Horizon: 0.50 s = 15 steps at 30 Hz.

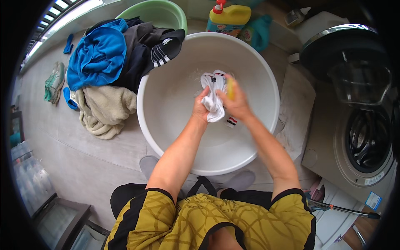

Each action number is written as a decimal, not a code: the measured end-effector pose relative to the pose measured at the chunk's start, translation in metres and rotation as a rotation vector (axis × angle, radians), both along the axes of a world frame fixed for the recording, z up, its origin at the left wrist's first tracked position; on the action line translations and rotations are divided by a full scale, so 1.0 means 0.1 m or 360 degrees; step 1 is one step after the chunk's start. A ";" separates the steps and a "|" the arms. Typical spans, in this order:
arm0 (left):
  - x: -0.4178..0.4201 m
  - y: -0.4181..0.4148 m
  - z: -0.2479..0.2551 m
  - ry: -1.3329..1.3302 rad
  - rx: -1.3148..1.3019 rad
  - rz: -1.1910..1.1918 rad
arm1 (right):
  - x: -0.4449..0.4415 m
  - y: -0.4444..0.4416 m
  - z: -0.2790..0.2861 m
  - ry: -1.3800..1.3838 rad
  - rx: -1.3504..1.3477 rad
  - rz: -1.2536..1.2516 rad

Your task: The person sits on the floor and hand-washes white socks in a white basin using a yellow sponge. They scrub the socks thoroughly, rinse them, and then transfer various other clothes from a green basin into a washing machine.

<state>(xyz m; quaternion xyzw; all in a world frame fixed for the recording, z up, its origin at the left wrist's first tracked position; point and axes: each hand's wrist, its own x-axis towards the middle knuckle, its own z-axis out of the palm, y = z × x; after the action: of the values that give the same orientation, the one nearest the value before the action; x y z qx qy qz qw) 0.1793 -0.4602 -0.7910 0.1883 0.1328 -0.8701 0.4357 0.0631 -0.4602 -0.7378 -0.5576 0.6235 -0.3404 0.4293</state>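
Over a large white plastic basin [175,125], my left hand [200,105] grips a white sock [215,107] with dark and red marks near its upper end. My right hand [238,101] is at the sock's right side, its thumb against the fabric. In its fingers is a yellow bar [231,89], blurred by motion; it looks like laundry soap. Below my right hand, a white cuff with red and black stripes [231,121] shows in the basin; whether it joins the held sock is hidden.
Blue cloth [97,57], dark clothes and a beige fleece [107,106] are heaped left of the basin. A black striped sock [167,48] overlaps its rim. Behind stand a green basin [156,11] and a yellow detergent bottle [236,15]. A front-loading washing machine [331,150] is at right.
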 end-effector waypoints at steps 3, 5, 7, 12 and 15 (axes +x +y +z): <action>-0.16 0.12 -0.08 0.0023 -0.0099 0.0115 | 0.20 -0.20 -0.62 0.0763 -0.0370 -0.0041; -0.23 0.13 0.00 0.0054 0.0024 -0.0062 | 0.06 -0.27 -0.57 0.0568 -0.0161 -0.0132; -0.13 0.15 -0.12 -0.0018 -0.0207 0.0051 | 0.17 -0.21 -0.57 0.0443 -0.0225 -0.0029; -0.11 0.21 -0.40 0.0096 -0.0198 0.0046 | 0.20 -0.10 -0.53 0.0530 -0.0233 0.0066; -0.21 0.19 -0.14 0.0113 -0.0069 -0.0049 | 0.00 -0.23 -0.56 0.0480 -0.0188 -0.0126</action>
<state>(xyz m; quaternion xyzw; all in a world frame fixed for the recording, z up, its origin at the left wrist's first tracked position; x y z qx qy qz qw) 0.1581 -0.4412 -0.8047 0.1500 0.1263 -0.8854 0.4214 0.0630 -0.4834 -0.7941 -0.6016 0.6814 -0.3055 0.2836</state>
